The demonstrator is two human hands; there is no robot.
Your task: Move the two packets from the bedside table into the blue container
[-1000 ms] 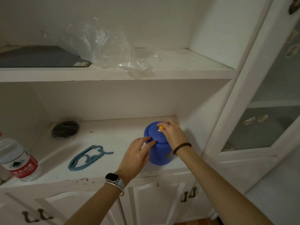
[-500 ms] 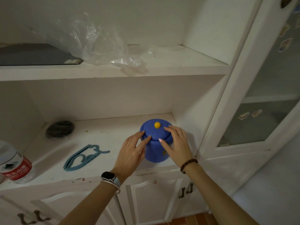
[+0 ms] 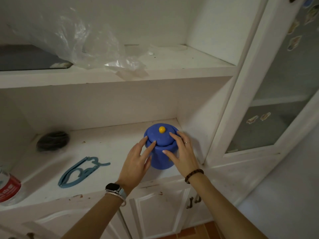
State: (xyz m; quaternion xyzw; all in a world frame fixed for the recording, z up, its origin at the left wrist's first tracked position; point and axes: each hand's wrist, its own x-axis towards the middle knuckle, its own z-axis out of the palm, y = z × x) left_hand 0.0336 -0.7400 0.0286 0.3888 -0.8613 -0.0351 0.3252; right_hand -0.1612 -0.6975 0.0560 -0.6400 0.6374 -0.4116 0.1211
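The blue container stands at the right end of the lower white shelf, close to the side wall. Its blue lid with a yellow knob sits on top. My left hand is against its left side, fingers spread, fingertips on the lid's rim. My right hand flanks the right side the same way, fingers apart and resting on the rim. Neither hand closes around anything. No packets are in view.
On the same shelf lie a blue folding hanger, a dark round object and a red-labelled bottle at the left edge. The upper shelf holds a clear plastic bag and a dark flat item. A glass cabinet door stands at right.
My right hand came off the yellow knob and settled on the container's right side. My left hand stayed at the left side. The lid remains on.
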